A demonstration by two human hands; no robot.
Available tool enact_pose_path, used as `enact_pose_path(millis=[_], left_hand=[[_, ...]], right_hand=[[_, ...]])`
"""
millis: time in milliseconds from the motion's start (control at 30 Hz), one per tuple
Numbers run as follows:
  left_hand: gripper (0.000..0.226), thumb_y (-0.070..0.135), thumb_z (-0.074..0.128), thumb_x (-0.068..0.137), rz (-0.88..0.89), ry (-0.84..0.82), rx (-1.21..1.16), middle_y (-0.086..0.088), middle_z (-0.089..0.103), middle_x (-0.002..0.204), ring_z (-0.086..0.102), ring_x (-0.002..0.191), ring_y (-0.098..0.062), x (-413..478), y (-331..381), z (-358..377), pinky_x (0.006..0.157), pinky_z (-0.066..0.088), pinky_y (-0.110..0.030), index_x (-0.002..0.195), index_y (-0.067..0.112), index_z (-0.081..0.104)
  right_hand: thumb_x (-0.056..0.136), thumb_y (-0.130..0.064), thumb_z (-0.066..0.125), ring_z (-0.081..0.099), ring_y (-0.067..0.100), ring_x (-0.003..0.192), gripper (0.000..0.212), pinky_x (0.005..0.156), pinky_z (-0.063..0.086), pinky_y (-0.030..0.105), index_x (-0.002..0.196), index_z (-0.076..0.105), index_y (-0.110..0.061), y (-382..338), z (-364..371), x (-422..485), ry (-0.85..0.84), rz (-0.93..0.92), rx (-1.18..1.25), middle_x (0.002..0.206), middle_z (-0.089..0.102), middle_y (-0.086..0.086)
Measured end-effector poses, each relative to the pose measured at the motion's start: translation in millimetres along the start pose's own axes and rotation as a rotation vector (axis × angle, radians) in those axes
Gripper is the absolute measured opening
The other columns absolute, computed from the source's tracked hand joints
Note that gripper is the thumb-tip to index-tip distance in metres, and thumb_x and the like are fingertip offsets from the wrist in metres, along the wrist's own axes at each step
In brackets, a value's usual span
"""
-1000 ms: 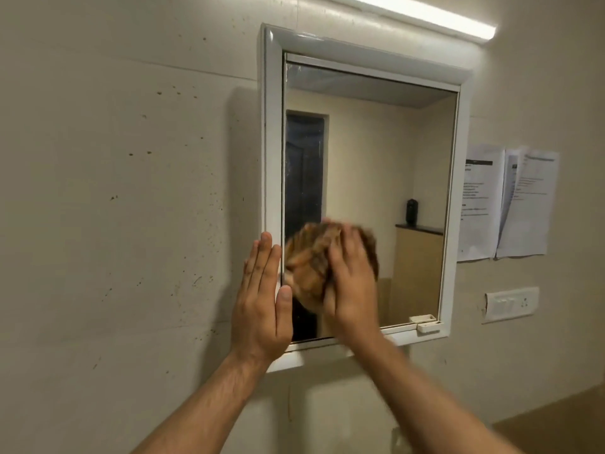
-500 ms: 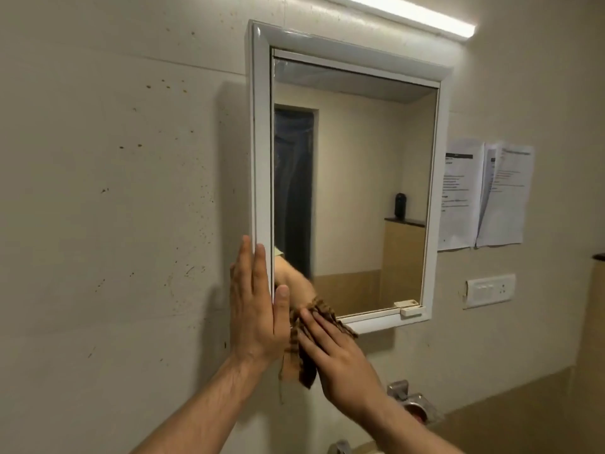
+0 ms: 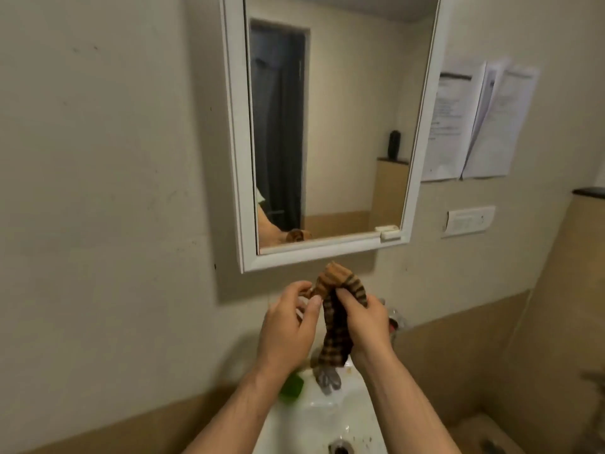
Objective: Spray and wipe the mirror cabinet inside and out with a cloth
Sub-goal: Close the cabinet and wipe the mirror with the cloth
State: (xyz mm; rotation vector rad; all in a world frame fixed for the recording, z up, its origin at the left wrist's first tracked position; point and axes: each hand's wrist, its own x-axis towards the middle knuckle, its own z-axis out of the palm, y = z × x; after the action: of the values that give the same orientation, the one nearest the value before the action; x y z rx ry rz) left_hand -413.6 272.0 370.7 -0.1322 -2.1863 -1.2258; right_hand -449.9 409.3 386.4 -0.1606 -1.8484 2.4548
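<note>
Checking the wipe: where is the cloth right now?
Head view, centre: the striped cloth is held between the left hand and right hand, just below the mirror cabinet and above the sink.

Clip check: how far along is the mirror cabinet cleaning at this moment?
Done: the glass of the mirror cabinet looks free of streaks, though blur limits that judgement. In hand: the left hand and right hand grip the striped cloth below the cabinet, over the sink, off any surface. Left: the door is shut, so the inside probably remains to be wiped.
</note>
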Motion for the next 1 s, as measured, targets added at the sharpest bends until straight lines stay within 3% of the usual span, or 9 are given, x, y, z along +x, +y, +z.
enact_pose_path(millis=[100, 200, 267, 400, 500, 600, 700, 833, 1000], left_hand=[[0.027, 0.055, 0.062, 0.094, -0.300, -0.167, -0.318, 0.013, 0.075, 0.096, 0.072, 0.085, -0.001, -18.5, -1.6, 23.0, 0.065, 0.055, -0.017, 0.110, 0.034, 0.067], [0.016, 0.030, 0.075, 0.093, -0.473, -0.195, -0.314, 0.003, 0.076, 0.084, 0.073, 0.067, -0.007, -37.2, -10.8, 36.6, 0.050, 0.055, -0.021, 0.105, 0.025, 0.067], [0.014, 0.023, 0.078, 0.090, -0.538, -0.207, -0.249, -0.001, 0.075, 0.085, 0.073, 0.069, -0.011, -49.5, -19.0, 40.6, 0.059, 0.059, -0.029, 0.099, 0.019, 0.068], [0.021, 0.017, 0.082, 0.087, -0.668, -0.187, -0.290, -0.016, 0.076, 0.092, 0.071, 0.081, -0.023, -70.1, -26.4, 47.5, 0.077, 0.060, -0.040, 0.096, 0.003, 0.069], [0.023, 0.019, 0.080, 0.089, -0.747, -0.148, -0.358, -0.010, 0.072, 0.080, 0.066, 0.073, -0.019, -83.4, -28.9, 56.6, 0.067, 0.055, -0.033, 0.093, 0.001, 0.068], [0.016, 0.019, 0.076, 0.092, -0.765, -0.110, -0.329, -0.001, 0.064, 0.071, 0.060, 0.066, -0.016, -93.1, -33.7, 62.8, 0.060, 0.049, -0.028, 0.084, 0.009, 0.066], [0.009, 0.019, 0.077, 0.091, -0.764, -0.062, -0.294, 0.000, 0.076, 0.082, 0.073, 0.082, -0.021, -95.5, -38.2, 65.4, 0.077, 0.061, -0.041, 0.082, 0.017, 0.072], [0.016, 0.025, 0.078, 0.089, -0.686, -0.029, -0.280, 0.014, 0.077, 0.080, 0.074, 0.082, -0.008, -90.0, -31.4, 66.9, 0.079, 0.063, -0.039, 0.077, 0.034, 0.075], [0.008, 0.030, 0.070, 0.094, -0.522, 0.060, -0.173, 0.016, 0.073, 0.093, 0.066, 0.090, 0.002, -74.5, -22.3, 64.2, 0.083, 0.056, -0.026, 0.090, 0.033, 0.075]], right_hand=[[0.100, -0.022, 0.066, 0.078, 0.032, 0.084, 0.021, 0.064, 0.062, 0.038, 0.105, 0.074, -0.004, 15.7, -3.5, -15.2, -0.027, 0.239, 0.223, 0.095, 0.079, 0.018], [0.104, -0.016, 0.059, 0.077, 0.039, 0.090, 0.024, 0.067, 0.063, 0.041, 0.112, 0.070, 0.003, 43.6, -19.0, -27.1, -0.082, 0.331, 0.316, 0.103, 0.076, 0.027], [0.101, -0.011, 0.063, 0.076, 0.037, 0.094, 0.018, 0.071, 0.063, 0.041, 0.110, 0.070, 0.004, 65.4, -37.9, -34.7, -0.079, 0.309, 0.270, 0.105, 0.076, 0.027], [0.085, -0.019, 0.085, 0.071, 0.025, 0.082, 0.020, 0.074, 0.062, 0.041, 0.095, 0.073, -0.006, 97.8, -70.1, -40.9, 0.116, 0.181, -0.082, 0.085, 0.075, 0.011], [0.079, -0.038, 0.087, 0.069, 0.017, 0.074, 0.023, 0.064, 0.055, 0.034, 0.075, 0.069, -0.025, 106.0, -83.7, -47.6, 0.206, -0.009, -0.513, 0.072, 0.069, -0.009], [0.082, -0.050, 0.079, 0.058, 0.010, 0.086, 0.024, 0.068, 0.044, 0.031, 0.070, 0.066, -0.035, 106.5, -96.8, -52.6, 0.145, -0.229, -0.954, 0.084, 0.060, -0.016], [0.090, -0.050, 0.072, 0.054, 0.016, 0.091, 0.019, 0.079, 0.039, 0.036, 0.081, 0.077, -0.034, 98.1, -106.0, -52.7, 0.057, -0.360, -1.232, 0.087, 0.057, -0.014], [0.095, -0.055, 0.064, 0.049, 0.014, 0.085, 0.027, 0.079, 0.031, 0.035, 0.078, 0.071, -0.034, 87.0, -110.2, -53.1, 0.015, -0.340, -1.338, 0.083, 0.052, -0.015], [0.094, -0.058, 0.063, 0.058, 0.015, 0.079, 0.038, 0.072, 0.048, 0.038, 0.066, 0.053, -0.035, 74.7, -113.5, -58.3, -0.126, -0.267, -1.339, 0.078, 0.055, -0.013]])
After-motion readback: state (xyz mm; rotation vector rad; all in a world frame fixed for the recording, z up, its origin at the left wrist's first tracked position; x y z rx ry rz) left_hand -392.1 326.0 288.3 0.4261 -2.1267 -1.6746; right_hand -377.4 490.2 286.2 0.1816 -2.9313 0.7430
